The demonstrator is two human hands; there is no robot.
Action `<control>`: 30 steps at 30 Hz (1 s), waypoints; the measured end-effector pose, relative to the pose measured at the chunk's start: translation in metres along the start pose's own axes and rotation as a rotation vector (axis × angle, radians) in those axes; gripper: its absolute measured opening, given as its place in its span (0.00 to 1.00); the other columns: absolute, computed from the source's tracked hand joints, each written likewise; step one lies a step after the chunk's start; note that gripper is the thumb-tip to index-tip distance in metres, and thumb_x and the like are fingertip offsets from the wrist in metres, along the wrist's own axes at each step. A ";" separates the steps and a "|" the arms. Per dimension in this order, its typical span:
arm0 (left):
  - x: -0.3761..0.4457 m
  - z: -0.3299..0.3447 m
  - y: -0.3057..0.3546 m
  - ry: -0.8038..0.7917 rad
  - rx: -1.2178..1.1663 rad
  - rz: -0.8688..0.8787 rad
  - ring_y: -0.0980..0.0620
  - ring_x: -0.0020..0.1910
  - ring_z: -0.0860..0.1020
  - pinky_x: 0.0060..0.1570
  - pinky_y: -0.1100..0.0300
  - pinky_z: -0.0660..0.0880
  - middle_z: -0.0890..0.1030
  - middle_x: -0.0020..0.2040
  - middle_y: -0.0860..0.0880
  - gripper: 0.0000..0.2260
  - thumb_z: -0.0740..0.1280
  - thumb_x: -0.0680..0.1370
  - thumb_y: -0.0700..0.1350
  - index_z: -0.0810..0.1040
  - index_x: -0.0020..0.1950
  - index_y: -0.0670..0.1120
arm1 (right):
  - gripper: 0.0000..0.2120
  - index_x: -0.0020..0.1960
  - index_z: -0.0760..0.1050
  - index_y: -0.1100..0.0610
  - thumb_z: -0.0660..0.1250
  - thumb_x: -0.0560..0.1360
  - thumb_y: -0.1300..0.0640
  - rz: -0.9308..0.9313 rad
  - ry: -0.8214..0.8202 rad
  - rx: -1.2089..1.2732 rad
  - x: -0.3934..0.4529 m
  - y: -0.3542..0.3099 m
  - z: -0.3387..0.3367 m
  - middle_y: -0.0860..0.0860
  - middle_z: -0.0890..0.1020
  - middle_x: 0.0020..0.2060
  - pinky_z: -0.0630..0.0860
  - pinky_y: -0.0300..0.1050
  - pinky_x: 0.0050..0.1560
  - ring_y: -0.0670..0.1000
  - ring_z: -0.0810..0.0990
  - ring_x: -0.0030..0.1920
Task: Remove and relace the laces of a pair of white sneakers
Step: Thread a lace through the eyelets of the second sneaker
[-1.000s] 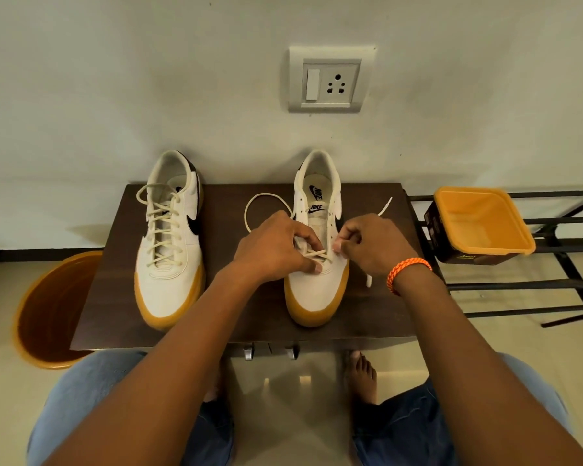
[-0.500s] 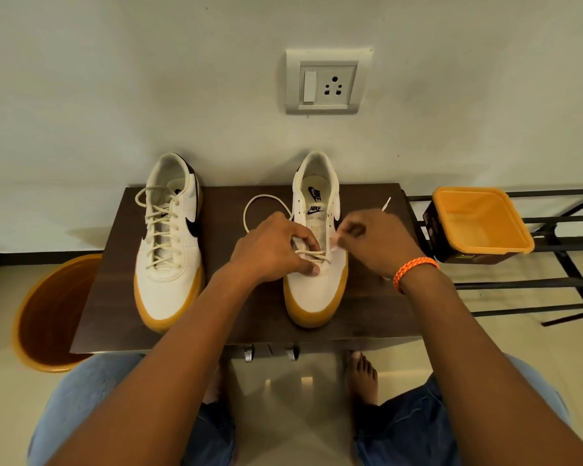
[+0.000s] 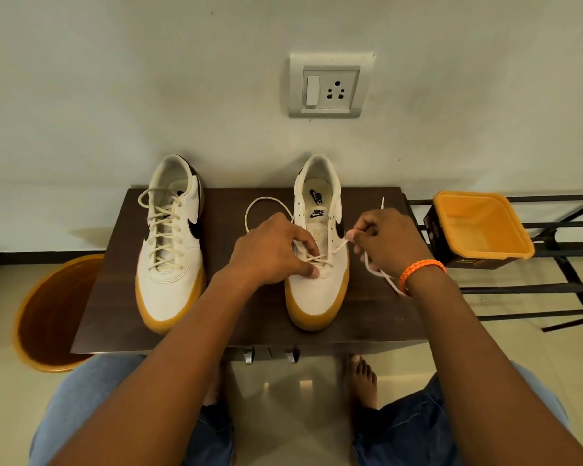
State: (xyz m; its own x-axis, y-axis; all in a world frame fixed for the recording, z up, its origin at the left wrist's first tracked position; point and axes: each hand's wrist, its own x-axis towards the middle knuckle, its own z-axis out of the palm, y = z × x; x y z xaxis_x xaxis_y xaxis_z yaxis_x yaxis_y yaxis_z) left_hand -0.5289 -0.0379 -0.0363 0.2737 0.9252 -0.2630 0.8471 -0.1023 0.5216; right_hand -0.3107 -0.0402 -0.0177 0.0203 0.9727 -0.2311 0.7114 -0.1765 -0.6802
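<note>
Two white sneakers with gum soles stand on a dark wooden table [image 3: 101, 317]. The left sneaker [image 3: 170, 243] is fully laced. The right sneaker [image 3: 318, 287] has a cream lace [image 3: 317, 258] through its lowest eyelets only. My left hand [image 3: 270, 252] rests on that shoe's left side, fingers curled at the lace crossing, thumb pressed on the toe. My right hand [image 3: 389, 240] pinches the lace's right end just off the shoe's right side and holds it taut. The lace's left part loops on the table behind my left hand.
An orange-lidded dark box [image 3: 478, 230] sits on a black metal rack [image 3: 552, 287] to the right. An orange bucket [image 3: 53, 314] stands on the floor at the left. A wall socket [image 3: 330, 85] is above. My knees and bare feet are below the table's front edge.
My right hand has drawn the lace end out to the right and away from the shoe, tightening it. My left hand has stayed on the shoe.
</note>
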 end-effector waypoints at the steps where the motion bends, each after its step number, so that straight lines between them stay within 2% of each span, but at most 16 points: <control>1: -0.001 0.000 0.000 0.009 0.007 0.013 0.54 0.51 0.76 0.45 0.55 0.73 0.71 0.54 0.57 0.17 0.82 0.67 0.63 0.84 0.54 0.66 | 0.02 0.48 0.81 0.54 0.71 0.80 0.59 0.031 -0.088 0.123 -0.003 -0.005 -0.005 0.55 0.85 0.35 0.80 0.45 0.33 0.54 0.84 0.34; 3: -0.001 0.000 0.001 0.093 -0.034 0.050 0.56 0.51 0.77 0.47 0.54 0.77 0.74 0.54 0.57 0.16 0.81 0.71 0.59 0.83 0.56 0.64 | 0.04 0.56 0.80 0.55 0.68 0.82 0.61 0.051 -0.259 0.306 -0.010 -0.011 -0.018 0.58 0.87 0.39 0.79 0.44 0.29 0.57 0.84 0.34; 4: -0.002 0.000 0.003 0.170 -0.102 0.072 0.57 0.49 0.79 0.48 0.52 0.80 0.77 0.53 0.57 0.12 0.79 0.74 0.56 0.83 0.56 0.62 | 0.06 0.58 0.80 0.57 0.66 0.83 0.61 0.043 -0.324 0.371 -0.012 -0.013 -0.023 0.60 0.87 0.42 0.80 0.45 0.30 0.58 0.85 0.35; 6: -0.004 -0.002 0.012 0.241 -0.357 0.109 0.56 0.44 0.83 0.49 0.50 0.84 0.84 0.47 0.55 0.03 0.71 0.82 0.49 0.83 0.55 0.54 | 0.10 0.59 0.81 0.62 0.62 0.85 0.63 0.037 -0.415 0.491 -0.013 -0.015 -0.030 0.62 0.87 0.46 0.83 0.46 0.33 0.60 0.87 0.41; 9: -0.008 -0.004 0.027 0.134 -0.619 0.124 0.49 0.38 0.87 0.40 0.57 0.83 0.87 0.42 0.48 0.11 0.60 0.88 0.42 0.82 0.55 0.46 | 0.11 0.60 0.81 0.64 0.62 0.84 0.66 0.004 -0.495 0.536 -0.013 -0.013 -0.030 0.62 0.87 0.49 0.85 0.46 0.36 0.60 0.88 0.50; 10: -0.009 -0.003 0.028 0.121 -0.605 0.125 0.50 0.38 0.87 0.40 0.57 0.82 0.87 0.42 0.49 0.12 0.59 0.88 0.42 0.82 0.55 0.47 | 0.11 0.59 0.82 0.64 0.62 0.83 0.66 -0.011 -0.482 0.511 -0.012 -0.011 -0.029 0.61 0.88 0.49 0.84 0.46 0.35 0.59 0.88 0.50; 12: -0.006 -0.003 0.022 0.184 -0.464 0.113 0.54 0.38 0.85 0.46 0.50 0.84 0.86 0.42 0.53 0.12 0.59 0.88 0.42 0.81 0.54 0.52 | 0.11 0.56 0.84 0.62 0.62 0.82 0.67 -0.012 -0.399 0.448 -0.009 -0.010 -0.027 0.59 0.88 0.46 0.81 0.43 0.33 0.57 0.88 0.48; 15: -0.001 -0.010 0.004 0.363 -0.285 0.048 0.59 0.43 0.82 0.50 0.49 0.83 0.83 0.46 0.58 0.12 0.60 0.86 0.42 0.81 0.52 0.55 | 0.14 0.48 0.85 0.60 0.61 0.82 0.65 0.051 -0.143 0.306 -0.001 -0.005 -0.022 0.58 0.88 0.42 0.75 0.38 0.30 0.53 0.86 0.40; 17: -0.001 -0.016 -0.006 0.395 -0.189 -0.006 0.57 0.46 0.80 0.51 0.48 0.81 0.82 0.50 0.57 0.11 0.60 0.86 0.42 0.80 0.53 0.54 | 0.14 0.46 0.86 0.56 0.63 0.82 0.62 0.034 0.110 0.063 0.005 0.003 -0.015 0.54 0.87 0.43 0.76 0.38 0.38 0.50 0.84 0.41; 19: -0.001 -0.013 -0.012 0.259 -0.086 -0.073 0.52 0.49 0.80 0.53 0.46 0.80 0.82 0.53 0.52 0.07 0.60 0.86 0.44 0.77 0.58 0.54 | 0.12 0.48 0.86 0.52 0.64 0.81 0.60 -0.021 0.243 -0.116 0.007 0.006 -0.009 0.49 0.85 0.47 0.75 0.41 0.47 0.47 0.81 0.44; 22: 0.001 -0.004 -0.013 -0.011 -0.126 -0.133 0.46 0.47 0.82 0.55 0.40 0.80 0.82 0.49 0.49 0.07 0.59 0.87 0.53 0.72 0.59 0.51 | 0.11 0.51 0.85 0.52 0.65 0.81 0.60 -0.075 0.224 -0.022 0.006 -0.002 -0.001 0.46 0.84 0.46 0.73 0.35 0.43 0.42 0.79 0.43; 25: 0.003 -0.004 -0.012 -0.043 -0.174 -0.156 0.48 0.47 0.82 0.54 0.42 0.80 0.83 0.47 0.51 0.14 0.62 0.84 0.63 0.72 0.53 0.53 | 0.10 0.47 0.85 0.51 0.66 0.79 0.62 -0.157 0.236 0.012 0.004 -0.012 0.010 0.45 0.84 0.43 0.72 0.33 0.42 0.40 0.80 0.42; 27: 0.003 -0.005 -0.009 -0.013 -0.210 -0.159 0.50 0.46 0.82 0.52 0.44 0.81 0.83 0.46 0.52 0.13 0.70 0.80 0.61 0.74 0.52 0.53 | 0.09 0.44 0.84 0.50 0.68 0.78 0.61 -0.235 0.195 0.001 0.002 -0.015 0.020 0.45 0.84 0.43 0.76 0.37 0.46 0.42 0.81 0.44; 30: 0.003 -0.003 -0.005 0.087 -0.370 -0.180 0.51 0.46 0.84 0.54 0.43 0.83 0.84 0.46 0.52 0.12 0.79 0.76 0.49 0.77 0.53 0.51 | 0.09 0.44 0.84 0.50 0.68 0.79 0.60 -0.308 0.115 -0.018 -0.002 -0.021 0.030 0.44 0.84 0.47 0.78 0.39 0.51 0.44 0.81 0.48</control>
State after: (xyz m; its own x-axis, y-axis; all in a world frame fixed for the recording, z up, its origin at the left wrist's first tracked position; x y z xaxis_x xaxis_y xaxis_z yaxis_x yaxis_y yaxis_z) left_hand -0.5336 -0.0337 -0.0374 0.0830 0.9453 -0.3156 0.6526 0.1878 0.7340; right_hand -0.3472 -0.0432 -0.0239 -0.1196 0.9907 0.0641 0.7087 0.1304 -0.6934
